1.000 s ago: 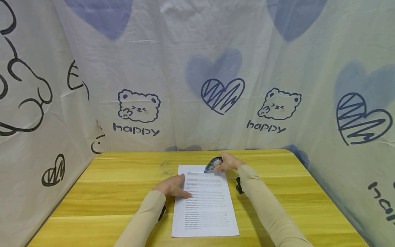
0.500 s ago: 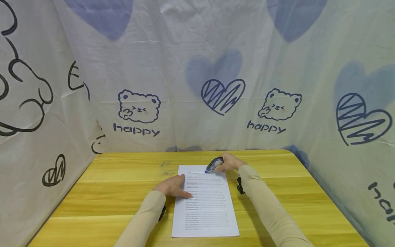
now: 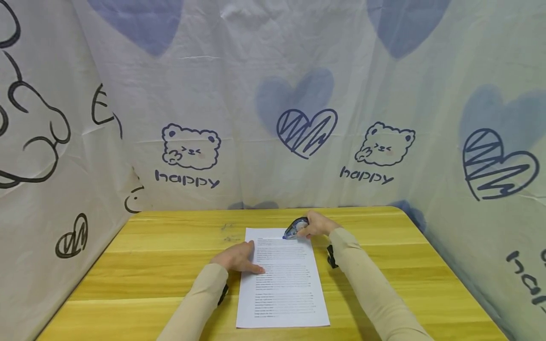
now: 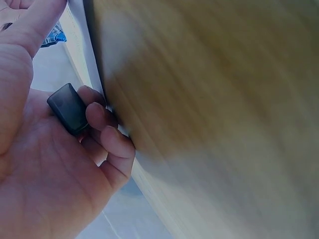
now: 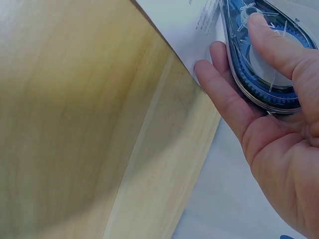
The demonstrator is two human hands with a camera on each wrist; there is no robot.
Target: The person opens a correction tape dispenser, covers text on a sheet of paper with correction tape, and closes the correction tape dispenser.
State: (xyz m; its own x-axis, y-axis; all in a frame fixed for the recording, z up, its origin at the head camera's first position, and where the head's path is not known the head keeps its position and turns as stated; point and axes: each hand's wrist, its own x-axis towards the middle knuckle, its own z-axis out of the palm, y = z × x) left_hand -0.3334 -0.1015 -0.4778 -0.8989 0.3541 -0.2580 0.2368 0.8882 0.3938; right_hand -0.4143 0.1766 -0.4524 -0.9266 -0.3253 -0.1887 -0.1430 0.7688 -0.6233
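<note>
A printed sheet of paper [image 3: 279, 320] lies upright on the table. My left hand [image 3: 236, 258] rests on its left edge, thumb on the text. In the left wrist view, that hand's curled fingers hold a small dark cap-like piece [image 4: 69, 109] against the palm; the head view hides it. My right hand [image 3: 316, 224] grips a clear-and-blue correction tape dispenser [image 3: 294, 228] at the sheet's top right, its tip down at the upper lines of print. In the right wrist view the thumb lies over the dispenser's [image 5: 271, 69] clear face, and the fingers support it from behind.
The wood-grain table [image 3: 162, 279] spreads around the sheet, with faint grey marks [image 3: 230, 238] left of its top. A white curtain [image 3: 251, 180] printed with hearts and bears hangs behind the table and at both sides.
The dispenser tip shifts very slightly right between the first two frames, then stays about the same. The left hand stays in place on the sheet; the whole view shifts a little.
</note>
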